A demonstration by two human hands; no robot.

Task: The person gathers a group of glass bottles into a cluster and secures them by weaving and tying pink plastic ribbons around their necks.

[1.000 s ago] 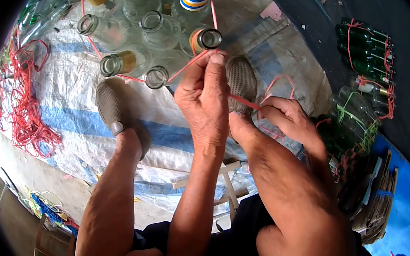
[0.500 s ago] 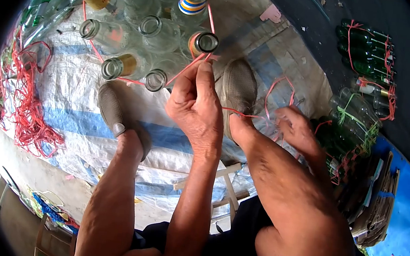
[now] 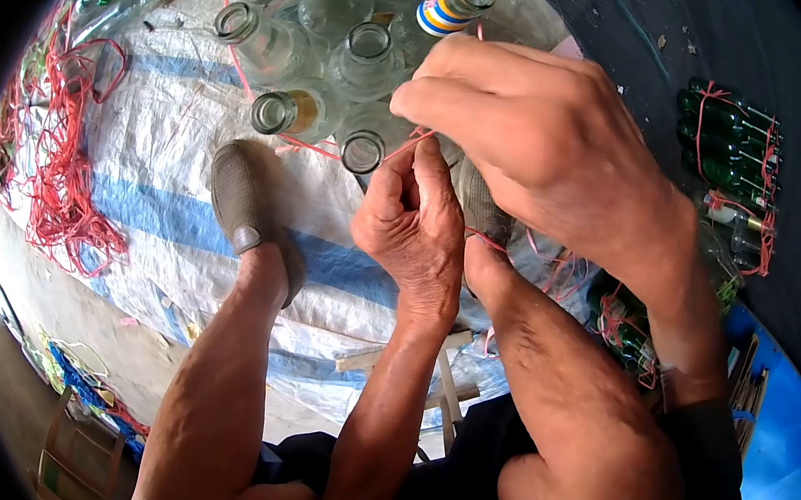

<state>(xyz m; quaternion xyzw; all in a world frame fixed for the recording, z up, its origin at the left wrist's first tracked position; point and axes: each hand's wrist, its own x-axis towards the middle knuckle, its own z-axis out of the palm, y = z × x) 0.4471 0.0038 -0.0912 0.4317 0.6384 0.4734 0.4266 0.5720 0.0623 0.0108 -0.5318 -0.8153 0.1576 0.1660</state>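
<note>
Clear glass bottles (image 3: 367,61) stand upright, clustered on the sheet (image 3: 151,160), red twine (image 3: 239,72) around them.

The sheet (image 3: 157,154) is white, blue-striped; the cord (image 3: 411,145) seems pinkish-red.

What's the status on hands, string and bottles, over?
Left bare hand pinching thin red plastic string. Right bare hand close by, grip unclear. String runs around clear glass bottles; right hand hides part of the group.

Open sheet (image 3: 156,161) beside left shoe (image 3: 243,185), bottles (image 3: 365,63) beyond
</note>
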